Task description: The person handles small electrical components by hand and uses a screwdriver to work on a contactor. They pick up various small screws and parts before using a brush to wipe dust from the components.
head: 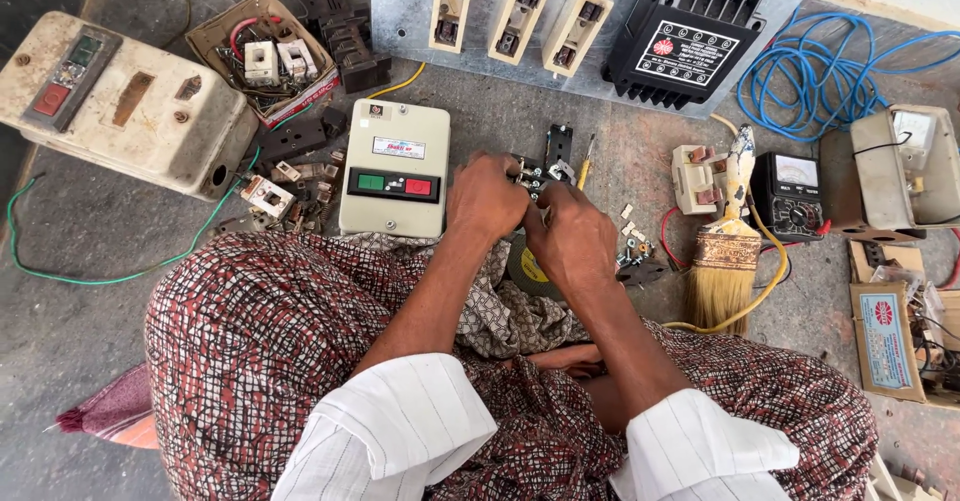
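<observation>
Both hands meet over the lap: the left hand (487, 196) pinches a small metal contact part (530, 173), steadying it, while the right hand (572, 236) curls closed beside it, perhaps around a yellow-handled screwdriver (586, 166).

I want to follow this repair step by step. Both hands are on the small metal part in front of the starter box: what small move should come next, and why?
Probably keep the left hand steady on the small metal part while the right hand works it, since both hands meet there and the yellow-handled screwdriver lies just beyond.
</observation>
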